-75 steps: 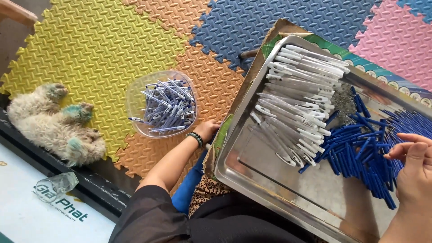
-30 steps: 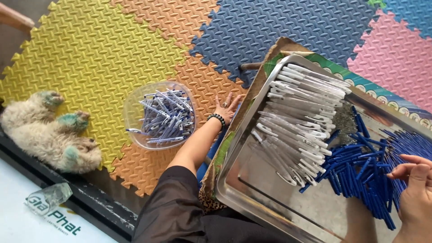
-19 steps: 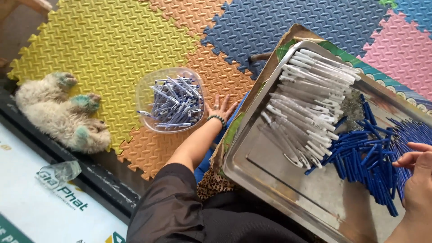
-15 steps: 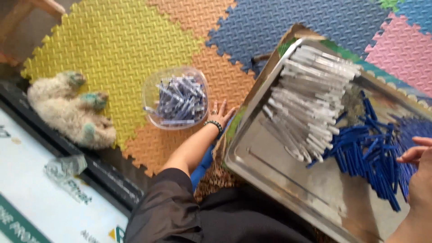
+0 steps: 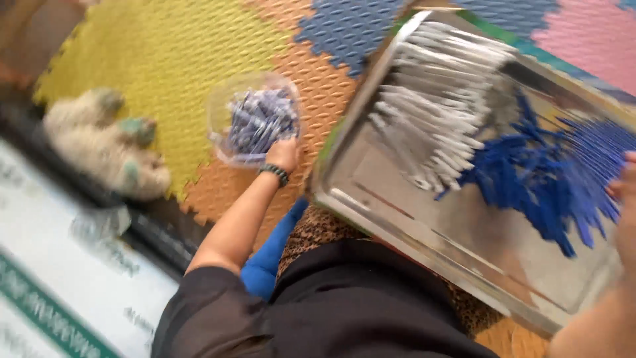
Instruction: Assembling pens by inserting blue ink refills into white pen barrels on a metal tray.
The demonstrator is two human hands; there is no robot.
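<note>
The picture is motion-blurred. My left hand (image 5: 283, 152), with a dark band on its wrist, reaches into the near side of a clear plastic bowl (image 5: 222, 113) filled with blue-and-clear pen parts (image 5: 255, 119); its fingers are hidden among them. My right hand (image 5: 626, 205) is at the right edge of view, over a heap of blue pen pieces (image 5: 550, 179) in a large metal tray (image 5: 371, 205). A pile of white pen barrels (image 5: 437, 99) lies in the tray's far left part.
Interlocking foam mats cover the floor: yellow (image 5: 165, 53), orange, blue and pink. A fluffy cream animal (image 5: 99, 142) lies left of the bowl. A white printed sheet (image 5: 59, 278) lies at the lower left, beyond a dark strip.
My left hand has moved from the tray's left edge to the bowl and into its contents. The view has swung and come closer. My right hand stays over the blue pieces.
</note>
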